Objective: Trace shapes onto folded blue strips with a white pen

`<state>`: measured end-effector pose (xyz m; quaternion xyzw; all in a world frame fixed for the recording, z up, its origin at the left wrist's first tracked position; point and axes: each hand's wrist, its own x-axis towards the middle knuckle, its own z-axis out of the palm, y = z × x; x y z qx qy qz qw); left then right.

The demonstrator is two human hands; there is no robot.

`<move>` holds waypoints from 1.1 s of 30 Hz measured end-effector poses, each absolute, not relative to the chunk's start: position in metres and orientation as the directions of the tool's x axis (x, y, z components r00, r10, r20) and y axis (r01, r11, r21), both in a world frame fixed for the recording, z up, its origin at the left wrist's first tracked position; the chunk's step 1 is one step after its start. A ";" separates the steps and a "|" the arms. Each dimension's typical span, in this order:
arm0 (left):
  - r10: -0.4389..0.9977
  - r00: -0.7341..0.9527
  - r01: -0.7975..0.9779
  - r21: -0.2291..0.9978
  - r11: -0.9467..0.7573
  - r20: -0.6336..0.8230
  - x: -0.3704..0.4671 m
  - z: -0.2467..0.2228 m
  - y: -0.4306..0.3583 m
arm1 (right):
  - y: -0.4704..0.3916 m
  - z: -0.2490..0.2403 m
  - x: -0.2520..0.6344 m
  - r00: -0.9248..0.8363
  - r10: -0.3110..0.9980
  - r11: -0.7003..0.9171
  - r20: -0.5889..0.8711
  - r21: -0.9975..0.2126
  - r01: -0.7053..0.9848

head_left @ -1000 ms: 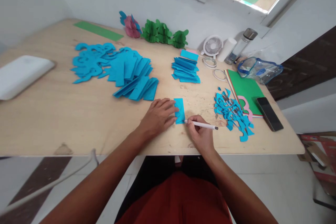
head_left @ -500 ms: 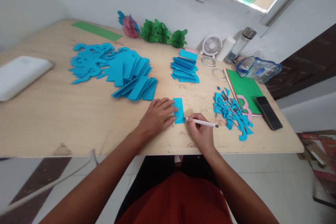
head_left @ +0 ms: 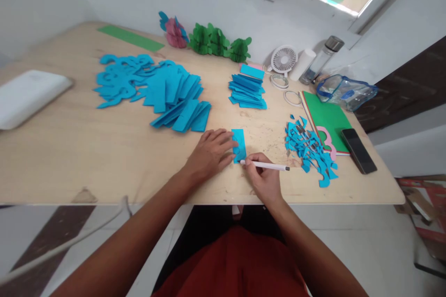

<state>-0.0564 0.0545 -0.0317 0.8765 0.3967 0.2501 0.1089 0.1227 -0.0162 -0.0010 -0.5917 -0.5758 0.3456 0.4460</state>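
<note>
A small blue paper rectangle (head_left: 239,141) lies on the wooden table near its front edge, with faint curved lines on it. My left hand (head_left: 211,152) rests flat with fingers spread, its fingertips on the paper's left side. In my right hand (head_left: 263,178) is a white pen (head_left: 270,165), pinched near its tip, which is at the paper's lower edge. Behind the paper is a stack of blue strips (head_left: 246,92). Farther left are folded blue pieces (head_left: 177,95) and curly blue cut-outs (head_left: 121,76). Blue scraps (head_left: 310,148) lie to the right.
A phone (head_left: 358,151) and pink cut-out (head_left: 327,141) lie on or beside green sheets (head_left: 327,116). Along the back stand a small fan (head_left: 284,59), a bottle (head_left: 322,59), a clear pouch (head_left: 346,93) and green paper figures (head_left: 216,41). A white device (head_left: 33,97) is at left.
My right hand and the pen tip have moved slightly left and down along the blue paper. My left hand stays on the paper. The whole view has shifted slightly.
</note>
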 end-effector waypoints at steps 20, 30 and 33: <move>0.744 0.563 0.638 0.383 -0.668 0.361 -0.057 -0.033 0.055 | -0.016 -0.007 0.121 0.052 0.994 0.064 0.095 -0.902 0.428; 0.740 0.564 0.641 0.372 -0.672 0.366 -0.057 -0.032 0.055 | -0.018 -0.002 0.121 0.071 0.993 0.052 0.095 -0.886 0.461; 0.740 0.568 0.638 0.375 -0.672 0.360 -0.057 -0.032 0.055 | -0.018 -0.002 0.121 0.077 0.992 0.056 0.104 -0.880 0.471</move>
